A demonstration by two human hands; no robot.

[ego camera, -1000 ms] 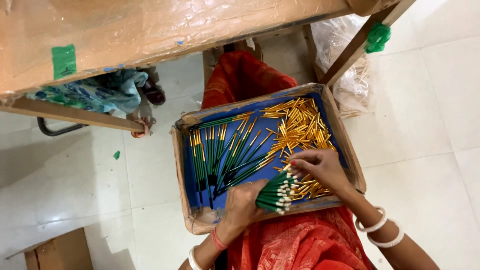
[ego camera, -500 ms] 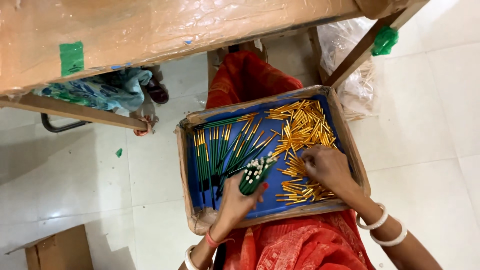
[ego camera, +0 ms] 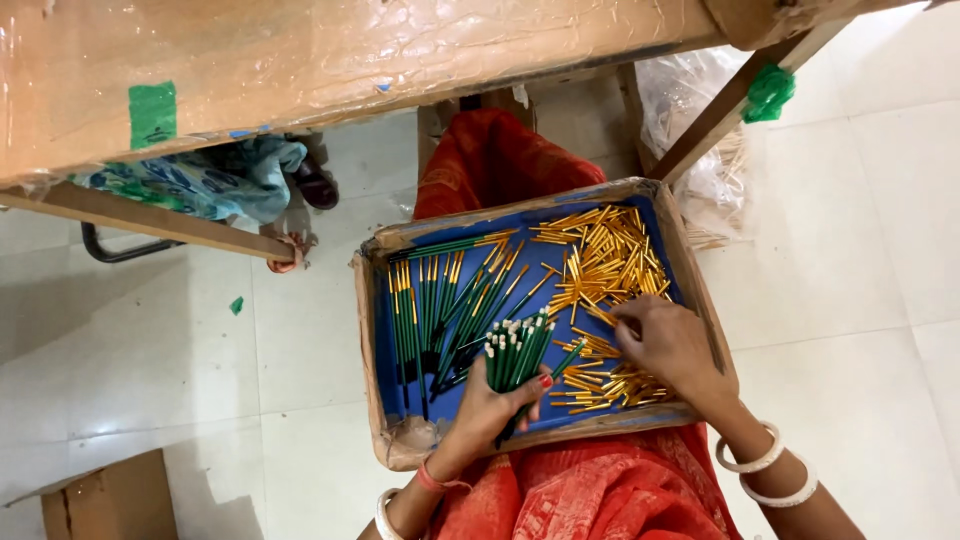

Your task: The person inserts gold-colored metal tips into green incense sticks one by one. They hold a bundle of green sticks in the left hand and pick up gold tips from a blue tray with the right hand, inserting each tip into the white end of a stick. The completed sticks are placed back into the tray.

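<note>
Wooden table [ego camera: 300, 60] wrapped in clear plastic fills the top, green tape patch on it, angled leg on the right. White tiled floor [ego camera: 150, 400] all around. Person seated in red-orange cloth [ego camera: 590, 490], cardboard tray [ego camera: 365, 330] with blue lining resting on the lap. Inside the tray: green sticks with gold caps [ego camera: 440, 300] laid loose on the left, heap of loose gold caps [ego camera: 600, 255] on the right. Left hand [ego camera: 490, 410] closed around a bundle of green sticks [ego camera: 515, 350], white tips fanned upward, held over the tray's middle. Right hand [ego camera: 670, 345] palm down on the gold caps, fingers curled into the heap; can't tell if anything is pinched. White bangles [ego camera: 765, 475] on the right wrist.
</note>
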